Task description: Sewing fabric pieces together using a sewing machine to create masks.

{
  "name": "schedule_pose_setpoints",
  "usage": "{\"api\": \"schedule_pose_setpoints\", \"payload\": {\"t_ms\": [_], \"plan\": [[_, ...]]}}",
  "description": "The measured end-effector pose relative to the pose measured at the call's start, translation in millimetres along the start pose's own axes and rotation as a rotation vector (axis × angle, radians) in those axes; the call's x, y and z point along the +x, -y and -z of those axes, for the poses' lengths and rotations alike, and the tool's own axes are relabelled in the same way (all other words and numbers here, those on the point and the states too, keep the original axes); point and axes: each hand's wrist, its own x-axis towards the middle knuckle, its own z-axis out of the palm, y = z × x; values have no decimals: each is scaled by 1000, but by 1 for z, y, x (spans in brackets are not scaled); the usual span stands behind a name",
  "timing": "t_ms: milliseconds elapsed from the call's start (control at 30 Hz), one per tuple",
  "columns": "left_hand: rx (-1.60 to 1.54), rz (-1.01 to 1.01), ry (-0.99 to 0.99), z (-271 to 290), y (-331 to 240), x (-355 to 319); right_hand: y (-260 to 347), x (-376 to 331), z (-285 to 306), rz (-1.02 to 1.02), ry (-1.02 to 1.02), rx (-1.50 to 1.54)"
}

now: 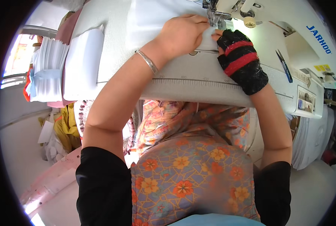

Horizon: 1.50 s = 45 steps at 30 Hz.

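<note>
A piece of white fabric (148, 16) lies on the sewing machine bed, its edge running up to the presser foot (217, 22). My left hand (182, 37), bare with a silver bangle at the wrist, rests on this fabric just left of the foot. Its fingers are bent and pressed together on the cloth. My right hand (240, 60) wears a black fingerless glove with red stripes. Just in front of the foot, its fingertips close on the fabric's right edge. The needle's tip cannot be made out.
The sewing machine head (284, 19) overhangs the upper right. Thread snips (284, 64) lie on the table to the right. Folded white pieces (84, 60) and a tied white stack (49, 67) sit at the left. A ruler scale (198, 81) runs along the front edge.
</note>
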Motion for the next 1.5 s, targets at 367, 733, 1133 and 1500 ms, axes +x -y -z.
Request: {"api": "schedule_pose_setpoints", "payload": {"t_ms": [367, 733, 1133, 1500], "plan": [[-14, -37, 298, 31, 1, 6, 3, 3, 7, 18, -126, 90], [58, 144, 201, 16, -67, -46, 0, 0, 5, -43, -13, 92], [48, 30, 75, 25, -57, -41, 6, -4, 8, -11, -3, 86], [27, 17, 36, 17, -41, -30, 11, -4, 10, -21, 34, 11]]}}
